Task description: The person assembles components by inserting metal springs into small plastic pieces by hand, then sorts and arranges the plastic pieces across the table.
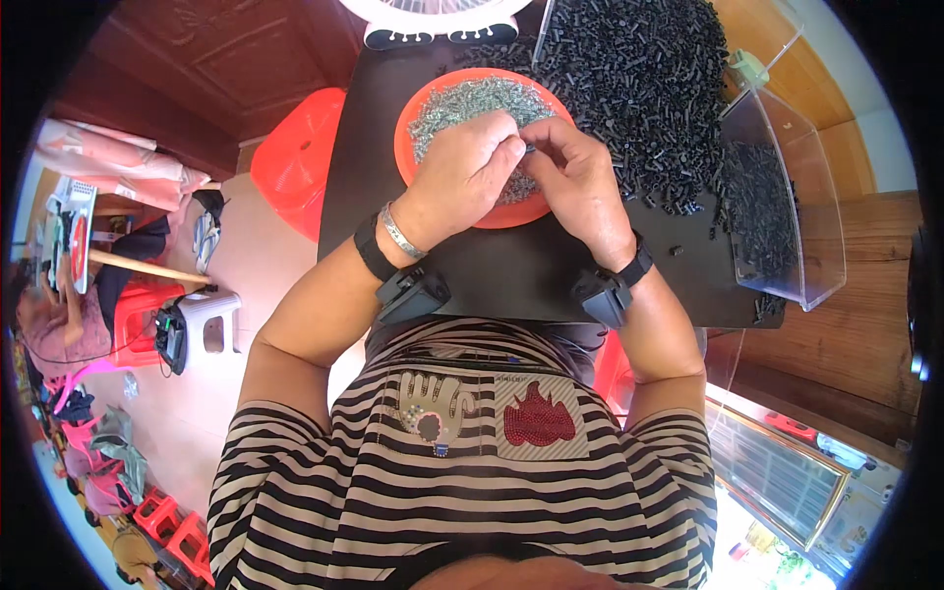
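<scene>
Both hands meet over a round red-orange bowl (pixel 404 147) filled with small silvery metal pieces (pixel 462 103). My left hand (pixel 474 167) is closed, its thumb and fingers pressed together near the bowl's centre. Right beside it, my right hand (pixel 573 177) pinches a small dark piece (pixel 529 148) between thumb and forefinger. The fingertips of the two hands nearly touch at that piece. Whatever lies inside my left hand is hidden by its fingers. A large heap of small black parts (pixel 639 88) spreads to the right of the bowl.
A clear plastic bin (pixel 821 236) with more black parts stands at the dark table's (pixel 442 285) right edge. A white fan-like object (pixel 447 12) is at the back. Left of the table are a red stool (pixel 300 162), a white stool (pixel 211 320) and another person (pixel 69 324).
</scene>
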A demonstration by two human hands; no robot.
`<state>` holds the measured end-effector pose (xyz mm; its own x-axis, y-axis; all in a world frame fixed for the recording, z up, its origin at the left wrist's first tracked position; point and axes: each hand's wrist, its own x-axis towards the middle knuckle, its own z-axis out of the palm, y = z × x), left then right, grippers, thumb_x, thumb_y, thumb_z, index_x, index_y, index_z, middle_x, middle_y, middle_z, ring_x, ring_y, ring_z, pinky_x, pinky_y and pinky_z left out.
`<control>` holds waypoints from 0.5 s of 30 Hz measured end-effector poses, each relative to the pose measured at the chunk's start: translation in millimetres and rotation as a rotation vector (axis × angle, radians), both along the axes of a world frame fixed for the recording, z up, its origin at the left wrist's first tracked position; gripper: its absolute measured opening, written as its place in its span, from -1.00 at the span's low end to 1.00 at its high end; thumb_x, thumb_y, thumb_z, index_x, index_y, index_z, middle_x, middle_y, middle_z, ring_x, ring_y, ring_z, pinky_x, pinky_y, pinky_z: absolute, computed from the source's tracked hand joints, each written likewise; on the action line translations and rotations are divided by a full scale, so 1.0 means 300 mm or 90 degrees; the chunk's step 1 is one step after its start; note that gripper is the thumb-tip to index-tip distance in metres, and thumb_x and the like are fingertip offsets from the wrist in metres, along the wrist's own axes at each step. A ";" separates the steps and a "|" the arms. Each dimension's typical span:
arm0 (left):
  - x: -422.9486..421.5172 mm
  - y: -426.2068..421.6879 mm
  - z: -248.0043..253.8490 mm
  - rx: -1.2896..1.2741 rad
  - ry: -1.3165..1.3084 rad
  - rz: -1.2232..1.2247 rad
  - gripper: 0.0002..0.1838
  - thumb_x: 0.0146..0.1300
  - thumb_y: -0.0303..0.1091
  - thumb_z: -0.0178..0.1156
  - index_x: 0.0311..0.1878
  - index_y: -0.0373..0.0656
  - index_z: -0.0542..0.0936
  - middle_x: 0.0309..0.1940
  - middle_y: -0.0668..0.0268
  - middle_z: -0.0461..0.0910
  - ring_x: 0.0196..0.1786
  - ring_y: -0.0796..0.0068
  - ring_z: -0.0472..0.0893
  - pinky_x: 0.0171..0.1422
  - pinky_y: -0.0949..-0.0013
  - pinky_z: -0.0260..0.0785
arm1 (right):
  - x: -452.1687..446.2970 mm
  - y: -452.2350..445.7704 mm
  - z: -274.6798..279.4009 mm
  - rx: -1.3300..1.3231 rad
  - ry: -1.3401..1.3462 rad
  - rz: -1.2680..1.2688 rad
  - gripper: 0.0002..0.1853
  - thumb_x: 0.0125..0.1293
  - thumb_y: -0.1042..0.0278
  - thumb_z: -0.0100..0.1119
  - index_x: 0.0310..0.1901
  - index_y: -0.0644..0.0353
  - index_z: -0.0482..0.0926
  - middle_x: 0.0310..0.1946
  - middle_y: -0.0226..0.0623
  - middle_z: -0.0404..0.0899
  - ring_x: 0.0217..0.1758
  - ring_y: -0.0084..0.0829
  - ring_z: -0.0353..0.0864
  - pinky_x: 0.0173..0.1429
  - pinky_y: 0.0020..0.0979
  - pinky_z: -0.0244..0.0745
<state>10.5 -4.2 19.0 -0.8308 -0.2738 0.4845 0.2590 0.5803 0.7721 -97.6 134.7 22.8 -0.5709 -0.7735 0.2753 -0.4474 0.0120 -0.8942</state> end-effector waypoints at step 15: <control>0.014 0.039 0.012 -0.132 0.009 -0.016 -0.84 0.38 -0.35 0.13 -0.27 -0.23 0.47 -0.39 0.05 0.58 -0.32 -0.09 0.62 -0.27 -0.03 0.45 | 0.002 -0.001 0.005 0.036 0.116 -0.032 -0.79 0.20 0.65 0.19 -0.12 0.26 0.64 -0.31 -0.08 0.74 -0.21 -0.15 0.79 -0.09 -0.29 0.65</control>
